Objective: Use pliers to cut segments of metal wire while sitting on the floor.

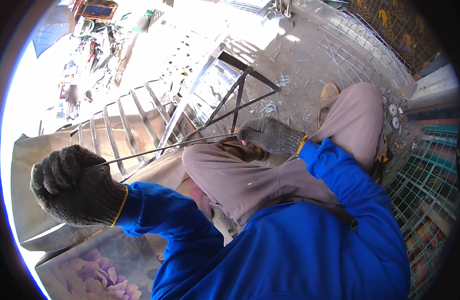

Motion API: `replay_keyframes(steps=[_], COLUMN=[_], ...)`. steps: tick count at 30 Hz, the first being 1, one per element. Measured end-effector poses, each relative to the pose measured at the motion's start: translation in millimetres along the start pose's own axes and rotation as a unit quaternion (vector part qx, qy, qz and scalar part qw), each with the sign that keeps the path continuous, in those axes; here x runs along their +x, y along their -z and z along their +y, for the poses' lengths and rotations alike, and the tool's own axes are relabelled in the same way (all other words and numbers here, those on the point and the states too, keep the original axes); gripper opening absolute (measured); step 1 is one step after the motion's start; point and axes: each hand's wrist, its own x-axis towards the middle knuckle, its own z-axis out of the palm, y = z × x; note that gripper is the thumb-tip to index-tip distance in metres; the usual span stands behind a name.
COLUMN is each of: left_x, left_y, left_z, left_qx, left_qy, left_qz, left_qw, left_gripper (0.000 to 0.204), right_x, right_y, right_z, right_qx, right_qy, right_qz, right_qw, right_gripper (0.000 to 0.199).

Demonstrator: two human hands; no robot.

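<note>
Clamped both sides: gloved left hand fisted on a thin metal rod, gloved right hand pinching it; black metal frame beyond.

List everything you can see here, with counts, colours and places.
Rod: one, dark, between both hands
Metal framework: count unclear, dark, ahead
Metal scraps: many, silvery, floor
Discs: two, pale, right
Mesh: count unclear, green, right
Floral sheet: one, grey-purple, lower left
Patterned sheet: one, dark-yellow, upper right
Clutter: uncountable, mixed, upper left
Trousers: one pair, mauve-brown, centre
Shoe: one visible, tan, beyond trousers
Top: one, blue, bottom
Left hand: one, dark-gloved, left
Right hand: one, dark-gloved, centre
</note>
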Motion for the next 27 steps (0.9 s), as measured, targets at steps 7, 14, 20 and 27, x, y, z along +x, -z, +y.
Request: replay_keyframes(steps=[7,14,20,27], left_x=[-5,-9,-17,-24], left_y=[-8,-14,-25,-34], left_z=[-6,-2,3,0], left_qx=[-0.009,-0.002,0.013,0.006], left_qy=[0.009,0.037,0.029,0.022], left_qz=[-0.032,-0.040,-0.034,-0.036], left_qw=[0.999,0.999,0.999,0.999], left_gripper=[0.034,0.036,0.035,0.035], right_x=[3,2,3,0], right_y=[2,2,6,10], right_z=[8,15,13,9], right_qx=[-0.078,-0.081,-0.070,-0.042], right_qy=[0.036,0.066,0.060,-0.043], right_qz=[-0.013,-0.001,-0.007,-0.045], right_qw=[0.996,0.995,0.996,0.997], right_gripper=[0.016,0.016,0.015,0.016])
